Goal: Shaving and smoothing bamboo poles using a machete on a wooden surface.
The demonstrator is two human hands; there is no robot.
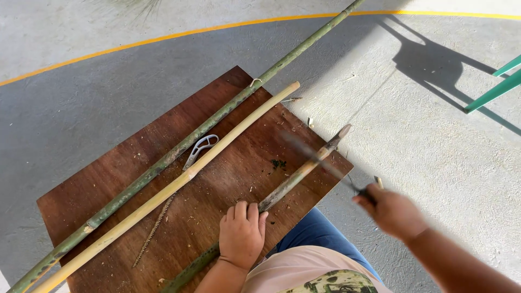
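Two hands are in shot, working over a brown wooden surface (108, 179) that sits on a grey concrete floor (429, 141). Closest to the camera, the left hand (241, 234) lies palm down on a short stick (282, 190), fingers together and pressing it flat against the surface rather than wrapped round it. That stick runs diagonally from the near edge of the surface up to the right, and its far tip pokes out just past the right edge.

Right hand (392, 211) is out to the right, off the surface and above the floor, its grip clamped on the dark handle of a blade (317, 157). That blade is pretty motion-blurred, so I can't tell its exact shape, but it crosses the stick near the far end.

Further in, a saw (176, 190) with a pale grey handle lies flat on the surface, toothed edge pointing toward the near left corner. A pale yellow pole (217, 146) lies across it. Just beyond that, nearly parallel, is a long green pole (190, 141) that runs well off the surface at both ends. Shavings are scattered all over the wood.

Way out back there's a yellow line (163, 37) curving across the floor, and teal legs (496, 89) of some furniture at the right edge.
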